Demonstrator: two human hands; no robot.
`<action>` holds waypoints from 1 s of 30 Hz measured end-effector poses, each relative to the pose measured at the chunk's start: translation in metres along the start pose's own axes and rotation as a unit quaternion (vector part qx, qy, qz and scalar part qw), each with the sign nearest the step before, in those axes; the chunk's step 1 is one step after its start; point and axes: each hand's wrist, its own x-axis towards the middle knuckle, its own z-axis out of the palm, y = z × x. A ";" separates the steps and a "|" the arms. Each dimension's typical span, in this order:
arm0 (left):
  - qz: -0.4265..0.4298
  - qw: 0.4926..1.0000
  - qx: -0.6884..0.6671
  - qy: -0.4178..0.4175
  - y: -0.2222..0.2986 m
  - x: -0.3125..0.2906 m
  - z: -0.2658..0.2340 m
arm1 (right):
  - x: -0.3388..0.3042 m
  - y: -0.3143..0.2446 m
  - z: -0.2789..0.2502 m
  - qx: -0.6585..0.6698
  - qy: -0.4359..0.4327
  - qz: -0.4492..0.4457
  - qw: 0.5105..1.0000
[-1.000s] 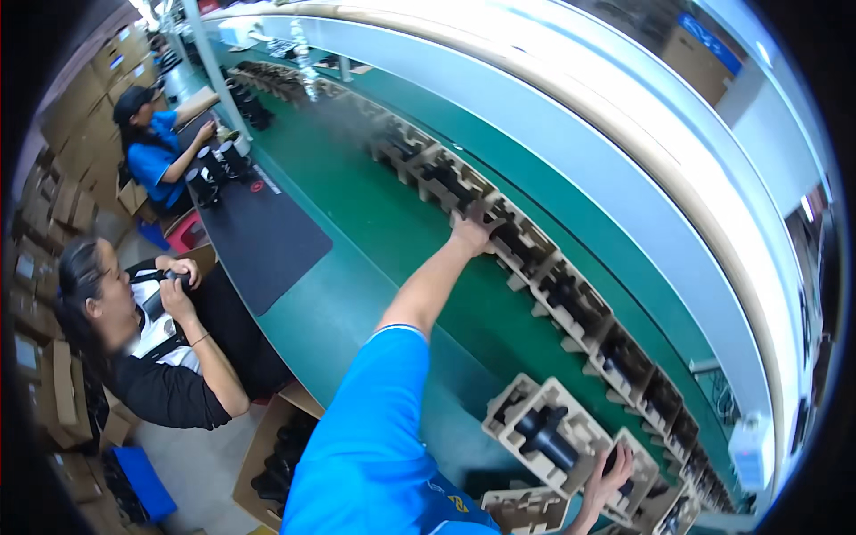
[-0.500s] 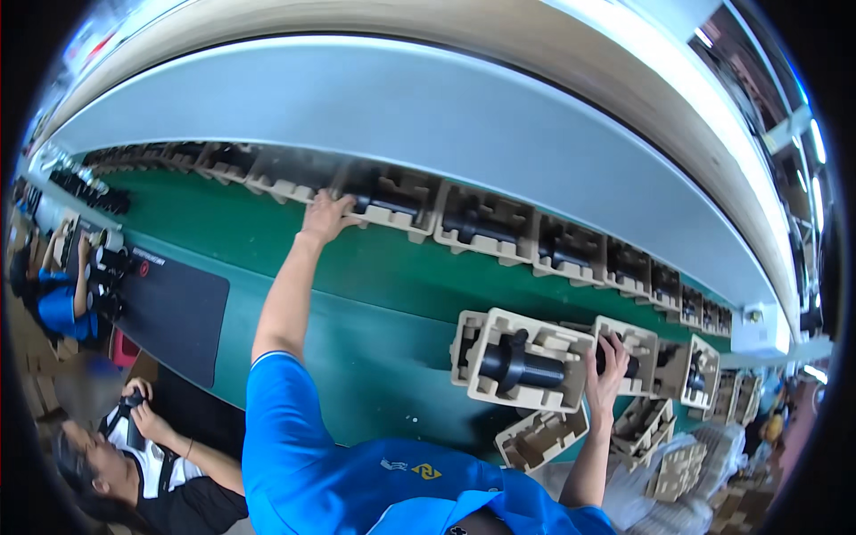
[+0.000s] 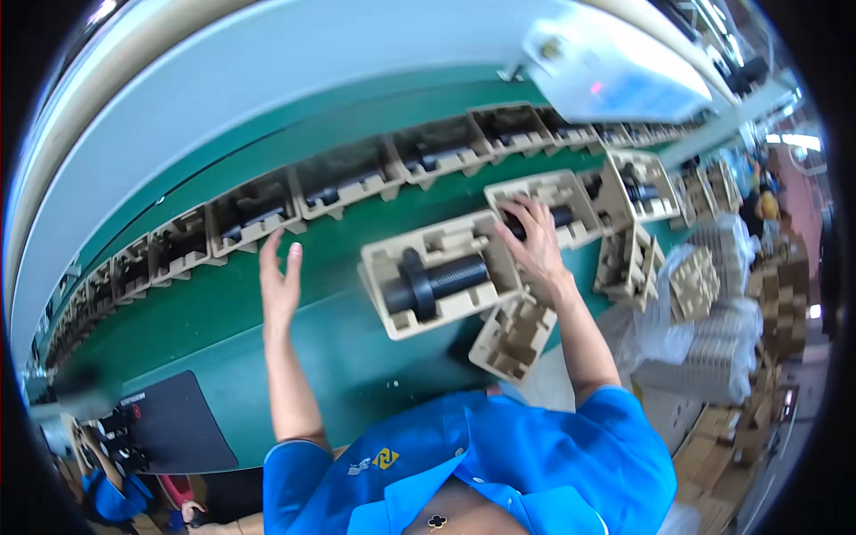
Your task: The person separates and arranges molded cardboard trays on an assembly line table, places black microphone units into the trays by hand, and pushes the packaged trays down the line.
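Note:
My left hand [image 3: 280,283] is empty, fingers apart, just in front of a tan moulded tray [image 3: 292,219] in the far row. Close by on my right, another tan tray [image 3: 392,329] holds a black cylindrical part [image 3: 456,275] with a ribbed barrel and a ring around it. My right hand [image 3: 538,245] reaches past that tray to the one behind [image 3: 584,234]. Its fingers curl over a black cylindrical part [image 3: 562,215] lying there. The hand covers much of this part and the near tray wall.
A row of tan trays [image 3: 443,169] with black parts runs along the far side of the green bench [image 3: 330,357]. An emptied-looking tray [image 3: 513,343] tilts at the near edge. Wrapped tray stacks [image 3: 704,330] stand right. A dark mat [image 3: 183,428] and a co-worker [image 3: 116,495] are left.
My left hand has come away from the far tray row and opened. My right hand remains at the black part in the rear tray. The view has swung and tilted.

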 end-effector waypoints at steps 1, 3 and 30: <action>-0.004 1.000 -0.020 -0.010 0.019 -0.017 0.018 | 0.001 -0.003 -0.008 0.008 0.019 0.002 1.000; -0.007 0.999 -0.051 -0.004 0.043 -0.047 0.044 | -0.010 0.006 -0.017 0.032 0.076 0.009 0.997; -0.214 0.971 0.108 -0.006 -0.044 -0.288 0.065 | -0.231 0.483 -0.128 0.058 0.149 0.605 0.780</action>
